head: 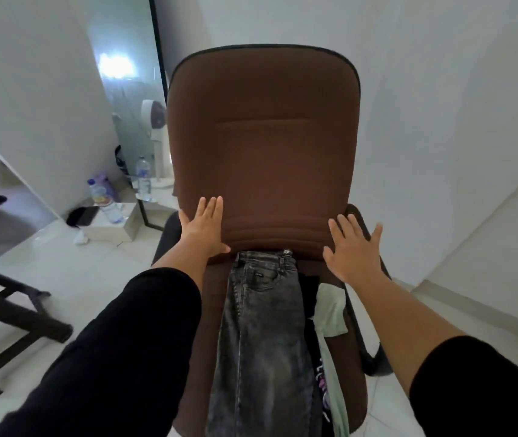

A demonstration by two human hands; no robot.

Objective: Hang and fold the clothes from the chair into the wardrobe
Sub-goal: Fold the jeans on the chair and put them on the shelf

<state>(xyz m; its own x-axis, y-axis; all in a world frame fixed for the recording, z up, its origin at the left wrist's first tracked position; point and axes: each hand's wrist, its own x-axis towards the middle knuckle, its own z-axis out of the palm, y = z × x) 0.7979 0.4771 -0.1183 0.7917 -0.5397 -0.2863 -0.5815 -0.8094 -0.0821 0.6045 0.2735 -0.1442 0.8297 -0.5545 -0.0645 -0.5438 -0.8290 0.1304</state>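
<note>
A brown office chair (264, 137) stands straight in front of me. Grey washed jeans (261, 335) lie lengthwise on its seat, waistband toward the backrest. Beside them on the right lie a black garment (314, 351) with a pink print and a pale green garment (330, 310). My left hand (204, 228) is spread flat with straight fingers at the lower left of the backrest. My right hand (352, 247) hovers with fingers spread at the lower right of the backrest, above the armrest. Neither hand holds anything. No wardrobe is in view.
A tall mirror (131, 99) leans on the wall behind the chair's left. Water bottles (106, 200) and a white box (116, 225) sit on the floor there. A dark chair base (15, 313) stands at the left. White walls close in on the right.
</note>
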